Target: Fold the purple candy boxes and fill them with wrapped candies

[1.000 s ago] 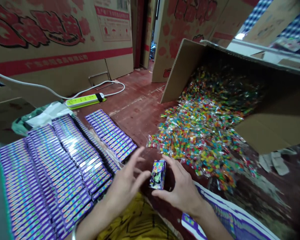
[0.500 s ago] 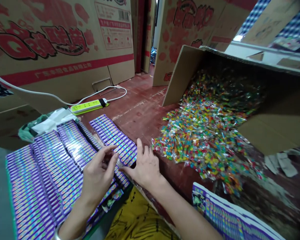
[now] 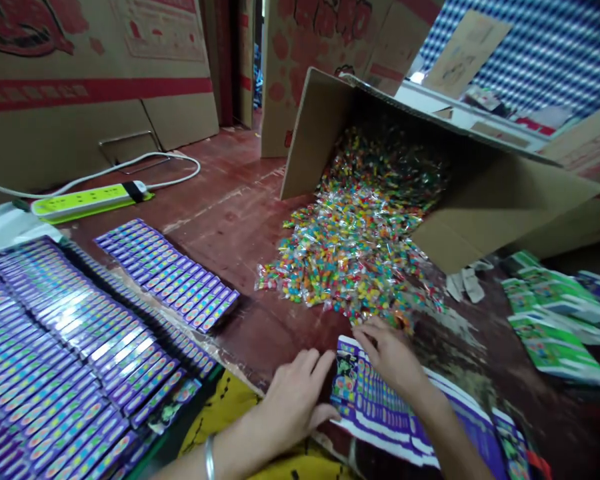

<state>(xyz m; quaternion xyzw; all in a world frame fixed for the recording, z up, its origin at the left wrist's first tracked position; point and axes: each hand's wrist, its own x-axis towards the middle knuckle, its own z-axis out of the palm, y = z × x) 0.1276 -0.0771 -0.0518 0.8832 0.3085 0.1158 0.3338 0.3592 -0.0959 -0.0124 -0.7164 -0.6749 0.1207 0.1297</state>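
Note:
My left hand (image 3: 297, 393) is open, fingers stretched toward the left end of a fanned stack of flat purple printed cartons (image 3: 380, 400). Its thumb is close to the stack's near edge, and I see nothing held. Over the far edge of that stack is my right hand (image 3: 393, 353), its fingers slightly bent and apart at the near edge of a pile of small clear packets of colourful candy (image 3: 350, 253). Whether its fingertips touch a packet is unclear. Filled narrow purple boxes stand in a row (image 3: 167, 273) on the table to the left.
More purple boxes (image 3: 80, 320) fill a green-edged container at left. A tipped cardboard box (image 3: 460, 227) spills the candy packets. A yellow-green power strip (image 3: 93, 200) with a white cable lies at back left. Green flat packages (image 3: 555, 320) lie at right.
Both hands have left the row of purple boxes and moved right to the stack of flat cartons. The view has turned right, bringing the green packages into sight.

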